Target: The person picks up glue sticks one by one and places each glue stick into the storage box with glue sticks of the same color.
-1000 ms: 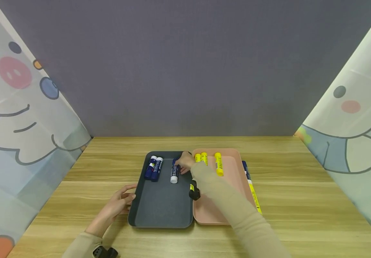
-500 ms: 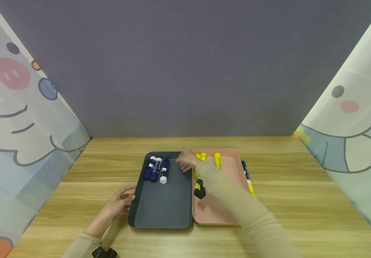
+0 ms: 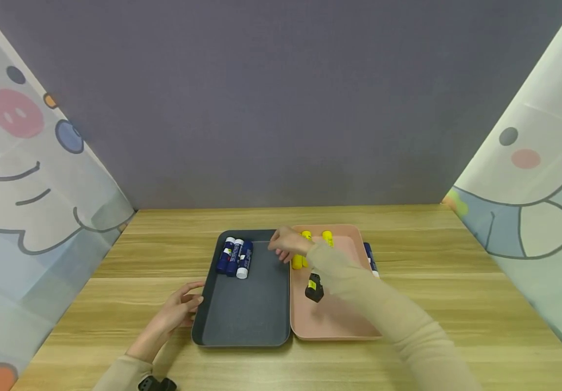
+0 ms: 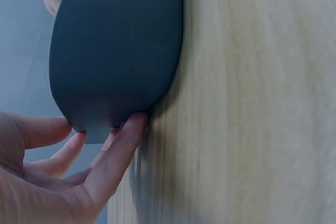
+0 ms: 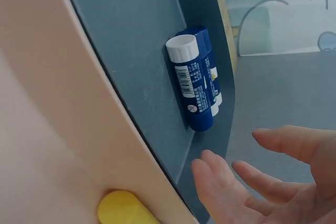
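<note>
"What do the glue sticks look like?"

"There are three blue glue sticks [image 3: 234, 258], plain round tubes, dark blue with a white end each. They lie close together, side by side, in the far left part of the grey tray [image 3: 242, 315]."

"Which way do they point?"

"Their long axes run mostly away from the person, the far ends leaning a little to the right. The left and middle ones have the white end at the far side. The right-hand stick [image 3: 244, 260] is turned about, with its white end toward the person."

"Can you read anything on them?"

"The right wrist view shows a barcode on that right-hand stick, lines of small white print and a round red-edged mark. The print is too small to make out, so I can't give a brand. A label behind it has a bit of yellow."

"And the hands?"

"The right hand [image 3: 292, 242] is above the line where the two trays meet, thumb and fingers apart, holding nothing. The left hand [image 3: 178, 309] rests its fingertips against the grey tray's left side, fingers loosely bent."

"What else is near?"

"The pink tray [image 3: 305, 323] sits right beside the grey one, with yellow glue sticks [image 3: 297, 262] in it, partly hidden by the right hand and sleeve. Another blue stick [image 3: 370, 256] shows just right of the pink tray."
</note>
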`<state>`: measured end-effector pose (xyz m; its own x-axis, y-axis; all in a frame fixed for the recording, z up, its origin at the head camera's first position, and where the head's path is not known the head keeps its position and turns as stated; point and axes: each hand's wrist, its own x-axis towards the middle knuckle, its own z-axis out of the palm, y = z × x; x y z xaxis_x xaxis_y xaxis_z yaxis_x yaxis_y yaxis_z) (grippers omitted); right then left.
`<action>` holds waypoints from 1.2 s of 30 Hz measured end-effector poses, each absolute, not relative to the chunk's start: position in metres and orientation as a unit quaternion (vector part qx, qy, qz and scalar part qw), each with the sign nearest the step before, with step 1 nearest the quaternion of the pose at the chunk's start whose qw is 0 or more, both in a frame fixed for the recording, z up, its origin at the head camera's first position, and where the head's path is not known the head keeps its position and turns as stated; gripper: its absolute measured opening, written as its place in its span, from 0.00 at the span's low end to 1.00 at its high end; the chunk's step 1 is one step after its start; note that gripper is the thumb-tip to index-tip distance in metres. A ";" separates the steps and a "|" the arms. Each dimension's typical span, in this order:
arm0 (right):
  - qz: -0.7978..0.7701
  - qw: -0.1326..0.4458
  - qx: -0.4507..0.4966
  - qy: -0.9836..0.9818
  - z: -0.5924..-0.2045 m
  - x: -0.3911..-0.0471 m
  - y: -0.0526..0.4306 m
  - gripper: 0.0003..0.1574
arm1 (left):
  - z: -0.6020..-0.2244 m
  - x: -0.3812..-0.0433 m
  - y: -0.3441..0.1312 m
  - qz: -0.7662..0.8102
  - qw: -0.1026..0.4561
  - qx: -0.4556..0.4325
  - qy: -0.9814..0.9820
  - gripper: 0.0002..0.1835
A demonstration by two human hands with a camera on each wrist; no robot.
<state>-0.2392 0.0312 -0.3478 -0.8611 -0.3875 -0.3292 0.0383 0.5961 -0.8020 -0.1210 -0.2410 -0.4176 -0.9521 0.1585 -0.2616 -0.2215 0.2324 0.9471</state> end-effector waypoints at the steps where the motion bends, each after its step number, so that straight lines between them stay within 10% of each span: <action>1: -0.436 0.244 -0.104 0.860 -0.347 -0.238 0.032 0.20 | -0.418 -0.121 -0.241 0.620 0.154 -0.021 0.769 0.27; 36: -0.379 0.227 -0.103 0.891 -0.323 -0.233 0.129 0.26 | -0.417 -0.117 -0.240 0.621 0.149 -0.031 0.769 0.26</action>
<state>-0.2326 0.1293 -0.3231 -0.8759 -0.3561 -0.3256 -0.0124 0.6912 -0.7226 -0.1167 -0.2395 -0.4167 -0.9537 0.1371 -0.2676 -0.2327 0.2273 0.9456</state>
